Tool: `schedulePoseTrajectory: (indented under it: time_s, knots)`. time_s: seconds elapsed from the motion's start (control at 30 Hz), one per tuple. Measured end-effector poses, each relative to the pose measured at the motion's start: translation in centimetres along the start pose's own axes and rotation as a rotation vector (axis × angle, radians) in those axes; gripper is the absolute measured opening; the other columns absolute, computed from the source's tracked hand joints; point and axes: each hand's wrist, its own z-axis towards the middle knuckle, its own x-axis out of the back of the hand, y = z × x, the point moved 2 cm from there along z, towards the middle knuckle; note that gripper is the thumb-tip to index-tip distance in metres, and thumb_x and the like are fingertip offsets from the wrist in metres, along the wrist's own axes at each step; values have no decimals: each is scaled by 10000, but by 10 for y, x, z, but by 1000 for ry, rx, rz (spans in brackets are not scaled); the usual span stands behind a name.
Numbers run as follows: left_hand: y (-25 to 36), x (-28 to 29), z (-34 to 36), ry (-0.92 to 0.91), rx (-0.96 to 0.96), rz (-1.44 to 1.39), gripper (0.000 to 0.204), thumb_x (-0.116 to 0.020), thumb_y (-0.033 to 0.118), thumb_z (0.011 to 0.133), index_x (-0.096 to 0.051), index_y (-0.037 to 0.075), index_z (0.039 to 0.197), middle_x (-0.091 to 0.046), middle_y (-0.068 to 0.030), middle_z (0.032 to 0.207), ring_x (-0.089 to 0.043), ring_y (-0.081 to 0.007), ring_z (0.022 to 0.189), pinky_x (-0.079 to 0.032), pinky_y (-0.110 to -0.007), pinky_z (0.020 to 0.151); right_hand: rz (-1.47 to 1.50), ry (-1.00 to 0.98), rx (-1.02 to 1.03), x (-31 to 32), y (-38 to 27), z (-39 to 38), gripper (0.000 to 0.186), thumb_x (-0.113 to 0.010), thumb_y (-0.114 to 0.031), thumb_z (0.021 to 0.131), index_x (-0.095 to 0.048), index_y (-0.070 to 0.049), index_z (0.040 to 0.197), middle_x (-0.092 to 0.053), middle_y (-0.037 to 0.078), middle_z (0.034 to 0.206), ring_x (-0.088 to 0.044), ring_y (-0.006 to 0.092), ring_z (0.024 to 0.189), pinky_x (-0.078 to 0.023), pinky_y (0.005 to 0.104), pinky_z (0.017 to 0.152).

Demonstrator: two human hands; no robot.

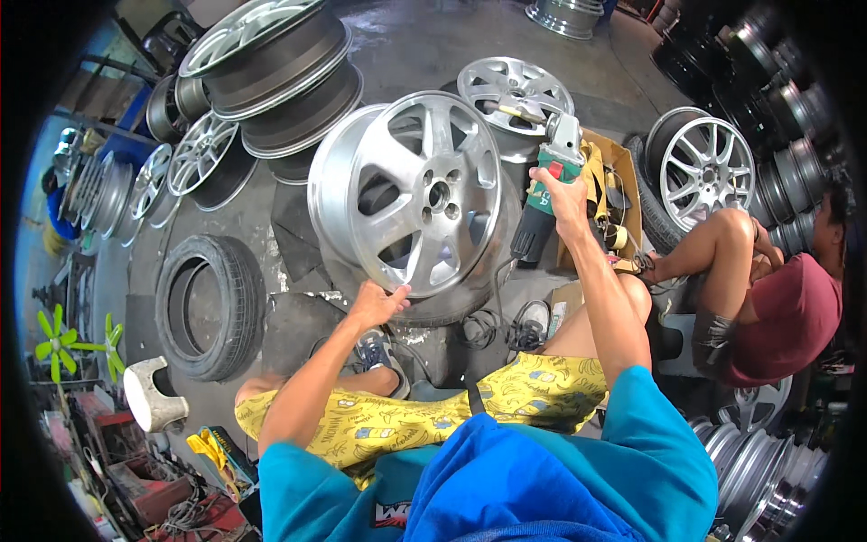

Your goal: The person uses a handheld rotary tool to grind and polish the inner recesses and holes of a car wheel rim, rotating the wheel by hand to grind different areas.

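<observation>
In the middle of the frame we see a silver wheel (420, 172), tilted above a dark tire (442, 314). Our left hand (377, 305) is partly closed, gripping the wheel's lower edge. Right of centre, our right hand (562, 194) is wrapped around a green grinder (535, 217), head upward, beside the wheel. At the right edge sits a person in a red shirt (784, 316).

I saw a silver alloy wheel (415, 188) propped at a tilt, its broad-spoked face turned upward — and, at its three o'clock, a green-and-black angle grinder (539, 200) slanting, metal head toward one o'clock.
</observation>
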Motion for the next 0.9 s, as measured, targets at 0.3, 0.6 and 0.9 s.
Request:
schedulePoseTrajectory:
  time_s: [0.3, 0.6, 0.9]
  knots:
    - [103, 92, 0, -291, 110, 353, 484, -670, 375, 969, -746, -92, 861, -745, -124, 740, -680, -140, 571, -548, -276, 529, 35, -67, -66, -6, -10, -17, 385, -851, -173, 719, -678, -30, 1031, -689, 21, 929, -631, 116, 812, -526, 301, 747]
    - [183, 67, -22, -459, 182, 422, 619, -686, 521, 927, -746, -78, 780, -720, -132, 664, -709, -176, 570, -574, -285, 538, -146, -208, -153, -20, 29, -8, 519, -855, -227, 676, -688, 23, 1100, -739, 78, 983, -671, 149, 852, -537, 316, 815]
    - [200, 35, 17, -488, -113, 564, 602, -682, 529, 920, -754, -43, 748, -698, -107, 618, -702, -170, 583, -568, -313, 602, -194, -124, -87, -44, 25, 26, 495, -850, -248, 685, -701, 15, 1076, -748, 87, 958, -686, 147, 847, -552, 316, 793]
